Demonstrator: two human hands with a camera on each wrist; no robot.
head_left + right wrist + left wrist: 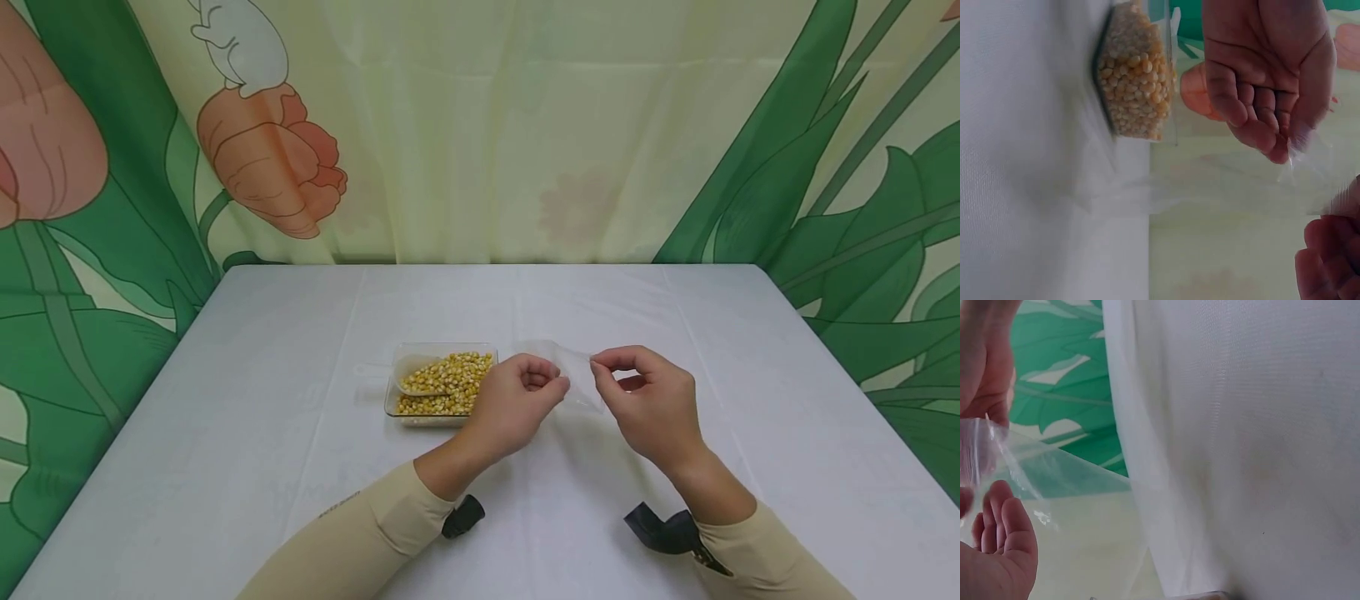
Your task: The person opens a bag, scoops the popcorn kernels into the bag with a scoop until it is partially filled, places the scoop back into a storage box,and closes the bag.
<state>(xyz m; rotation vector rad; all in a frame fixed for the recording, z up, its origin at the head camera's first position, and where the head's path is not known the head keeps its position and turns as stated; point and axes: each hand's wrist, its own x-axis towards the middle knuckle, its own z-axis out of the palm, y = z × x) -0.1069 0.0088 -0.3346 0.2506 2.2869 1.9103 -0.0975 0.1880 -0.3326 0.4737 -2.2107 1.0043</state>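
A clear plastic zip bag (1085,469) is stretched between my two hands above the table. My left hand (521,398) pinches one side of its top edge between thumb and forefinger. The opposite side is pinched by my right hand (647,400), whose other fingers curl in. In the left wrist view the bag hangs flat and see-through, with the zip strip (972,450) near the fingers. Just left of my left hand stands a clear rectangular container (392,410) of yellow corn kernels (461,383). A clear scoop (408,367) lies in the corn, its handle over the left rim.
A white cloth covers the table (262,350). Behind it hangs a curtain (465,150) printed with plants and a rabbit. Black straps with wrist cameras (663,529) sit under both sleeves, low over the tabletop.
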